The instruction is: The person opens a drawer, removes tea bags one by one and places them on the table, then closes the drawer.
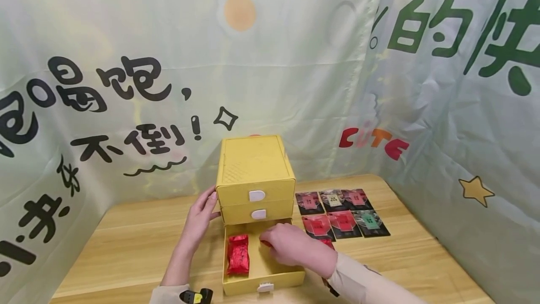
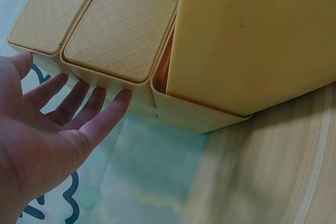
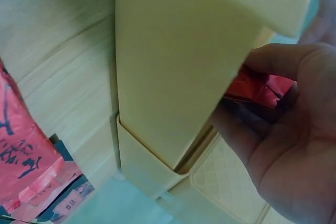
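Observation:
A yellow drawer box (image 1: 255,161) with white pull tabs stands on the table, its bottom drawer (image 1: 263,284) pulled out. My left hand (image 1: 201,212) rests against the box's left side; in the left wrist view its fingertips (image 2: 124,96) touch the side with the fingers extended. Inside the drawer's right half, my right hand (image 1: 291,245) grips a shiny red packet (image 3: 262,88) between thumb and fingers. The hand hides most of that packet in the head view. Another red foil packet (image 1: 238,254) lies in the drawer's left half.
Several dark cards with red, cream and green labels (image 1: 346,222) lie in two rows on the wooden table (image 1: 143,238), right of the box. A red packet (image 3: 21,153) lies by the cards, partly behind my right arm. Printed cloth (image 1: 274,74) hangs around the table.

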Demonstrator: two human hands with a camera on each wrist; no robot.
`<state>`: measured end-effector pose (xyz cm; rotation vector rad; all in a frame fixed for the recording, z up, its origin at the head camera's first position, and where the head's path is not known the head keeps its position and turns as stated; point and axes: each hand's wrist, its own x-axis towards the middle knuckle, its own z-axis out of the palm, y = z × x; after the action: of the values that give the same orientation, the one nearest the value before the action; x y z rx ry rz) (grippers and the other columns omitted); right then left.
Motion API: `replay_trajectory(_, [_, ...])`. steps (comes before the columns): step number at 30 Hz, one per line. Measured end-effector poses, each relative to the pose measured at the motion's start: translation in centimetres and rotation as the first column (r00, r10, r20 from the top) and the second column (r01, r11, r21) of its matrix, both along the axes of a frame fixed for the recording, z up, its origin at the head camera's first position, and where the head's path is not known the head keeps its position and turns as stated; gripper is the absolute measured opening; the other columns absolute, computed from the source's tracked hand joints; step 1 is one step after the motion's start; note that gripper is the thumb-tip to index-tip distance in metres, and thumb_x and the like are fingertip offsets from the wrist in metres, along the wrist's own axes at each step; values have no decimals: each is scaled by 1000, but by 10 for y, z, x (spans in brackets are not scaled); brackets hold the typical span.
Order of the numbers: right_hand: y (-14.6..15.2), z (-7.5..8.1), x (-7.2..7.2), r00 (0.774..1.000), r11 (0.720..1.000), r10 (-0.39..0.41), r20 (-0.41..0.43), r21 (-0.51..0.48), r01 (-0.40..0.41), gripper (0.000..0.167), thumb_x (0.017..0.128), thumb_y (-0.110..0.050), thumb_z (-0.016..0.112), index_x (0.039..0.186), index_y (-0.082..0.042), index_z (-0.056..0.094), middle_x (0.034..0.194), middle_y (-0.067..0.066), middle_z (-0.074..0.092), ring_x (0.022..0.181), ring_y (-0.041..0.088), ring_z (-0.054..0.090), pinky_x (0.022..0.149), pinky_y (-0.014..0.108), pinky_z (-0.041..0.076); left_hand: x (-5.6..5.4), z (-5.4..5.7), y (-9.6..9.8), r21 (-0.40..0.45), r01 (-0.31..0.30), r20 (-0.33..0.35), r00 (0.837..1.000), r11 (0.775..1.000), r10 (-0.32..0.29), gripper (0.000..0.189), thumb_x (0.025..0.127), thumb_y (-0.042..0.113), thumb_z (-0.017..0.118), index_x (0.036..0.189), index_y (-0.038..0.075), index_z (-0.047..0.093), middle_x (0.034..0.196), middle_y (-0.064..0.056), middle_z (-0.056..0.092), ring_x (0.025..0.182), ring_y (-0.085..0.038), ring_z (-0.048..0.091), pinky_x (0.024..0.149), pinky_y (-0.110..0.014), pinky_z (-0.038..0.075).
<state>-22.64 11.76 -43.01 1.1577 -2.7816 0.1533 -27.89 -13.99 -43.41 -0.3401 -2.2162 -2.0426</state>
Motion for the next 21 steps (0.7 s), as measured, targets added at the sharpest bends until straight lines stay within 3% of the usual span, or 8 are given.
replay_trajectory(3, [5,6,4,999,998,36,-1,-47,-36,12,92,-4,72,97,-15,74,88,-7,72,76,4,65,62,22,53,0,0,0,1,2,2,1000,1000,-2,52,113,30,48,157,2,43,160,-21,42,142,-37,46,101,-51,57])
replay_trajectory(8, [15,11,11,999,991,37,6,-128,-36,28,94,-1,68,118,-12,77,110,-4,77,95,9,73,75,25,61,0,0,0,5,9,2,1000,1000,-9,53,113,30,48,157,2,43,160,-21,42,142,-38,45,101,-52,56])
replay_trajectory(14, [25,14,19,999,978,0,46,-207,9,27,99,-2,65,122,-12,74,114,-3,76,96,12,73,75,29,62,-2,0,0,6,14,0,1000,1000,-14,53,113,30,47,157,2,42,160,-22,42,142,-38,45,101,-51,56])
replay_trajectory(21, [37,17,29,999,973,-52,3,-225,51,35,100,-7,68,135,-7,68,128,7,73,112,23,72,90,41,62,-2,0,0,4,17,2,1000,1000,-17,53,113,30,47,157,2,42,160,-21,41,143,-37,45,101,-51,57])
